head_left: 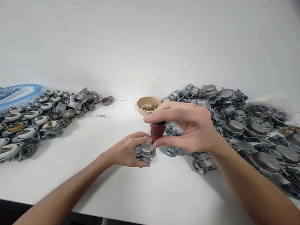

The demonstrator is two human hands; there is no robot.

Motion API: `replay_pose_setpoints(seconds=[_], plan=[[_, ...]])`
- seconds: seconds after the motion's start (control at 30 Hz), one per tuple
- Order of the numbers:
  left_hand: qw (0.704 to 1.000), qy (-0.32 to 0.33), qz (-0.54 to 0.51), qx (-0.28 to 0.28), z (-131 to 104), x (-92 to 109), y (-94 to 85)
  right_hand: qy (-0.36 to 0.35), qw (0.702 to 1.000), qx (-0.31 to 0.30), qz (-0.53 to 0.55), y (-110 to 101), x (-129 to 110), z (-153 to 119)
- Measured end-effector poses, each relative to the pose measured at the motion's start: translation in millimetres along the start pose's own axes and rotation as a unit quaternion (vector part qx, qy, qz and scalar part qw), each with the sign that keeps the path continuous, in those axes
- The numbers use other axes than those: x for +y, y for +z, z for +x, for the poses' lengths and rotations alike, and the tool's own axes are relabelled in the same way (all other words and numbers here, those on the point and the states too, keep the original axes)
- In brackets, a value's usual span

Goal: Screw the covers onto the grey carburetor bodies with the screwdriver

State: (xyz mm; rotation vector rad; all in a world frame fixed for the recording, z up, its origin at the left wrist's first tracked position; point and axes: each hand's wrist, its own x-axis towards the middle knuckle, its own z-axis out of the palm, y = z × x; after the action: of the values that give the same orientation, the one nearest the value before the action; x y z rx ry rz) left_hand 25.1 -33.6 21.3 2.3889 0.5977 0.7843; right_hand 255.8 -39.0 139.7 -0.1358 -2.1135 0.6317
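My left hand (128, 149) is wrapped round a grey metal carburetor (147, 149) low over the white table, near its middle. Above that part, my right hand (188, 124) grips a screwdriver (157, 130) by its red and black handle, fingers on top and thumb at the side. The handle stands nearly upright and points down at the carburetor's right edge. Its lower end is hidden, so I cannot tell whether the tip touches a screw. Just behind both hands is a tan round bowl (141, 111) with small brass-coloured screws (149, 108) inside.
Many grey carburetors (232, 126) are heaped along the right side, some close beside my right hand. On the left lie rows of carburetor bodies with white floats (27, 133), beside a blue plastic basket (35, 89). A clear bag (270, 111) of small dark parts sits far right.
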Motion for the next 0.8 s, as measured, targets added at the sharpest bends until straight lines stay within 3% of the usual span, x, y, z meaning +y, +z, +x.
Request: replay_pose_setpoints(seconds=[0.1, 0.27, 0.4, 0.6, 0.73, 0.8], plan=[[1.000, -0.003, -0.004, -0.005, 0.0, 0.2, -0.3, -0.012, 0.999, 0.015, -0.028, -0.3, 1.2, 0.3], [1.000, 0.013, 0.006, 0.016, -1.1, -1.8, 0.7, 0.012, 0.999, -0.020, 0.030, 0.6, -0.3, -0.8], [1.000, -0.006, 0.005, -0.005, -0.2, 0.9, -0.3, -0.010, 0.999, 0.027, -0.016, 1.5, 2.4, -1.0], [1.000, 0.015, 0.010, 0.008, -1.5, -2.1, 0.5, 0.016, 0.999, -0.025, 0.027, -1.6, -0.1, -0.8], [1.000, 0.005, 0.008, -0.002, -1.7, -2.3, 0.5, -0.004, 1.000, 0.013, -0.028, -2.3, 0.1, -0.6], [1.000, 0.007, 0.006, 0.002, -1.8, -2.3, 0.5, -0.003, 0.999, -0.001, -0.035, -3.4, -1.5, -0.5]])
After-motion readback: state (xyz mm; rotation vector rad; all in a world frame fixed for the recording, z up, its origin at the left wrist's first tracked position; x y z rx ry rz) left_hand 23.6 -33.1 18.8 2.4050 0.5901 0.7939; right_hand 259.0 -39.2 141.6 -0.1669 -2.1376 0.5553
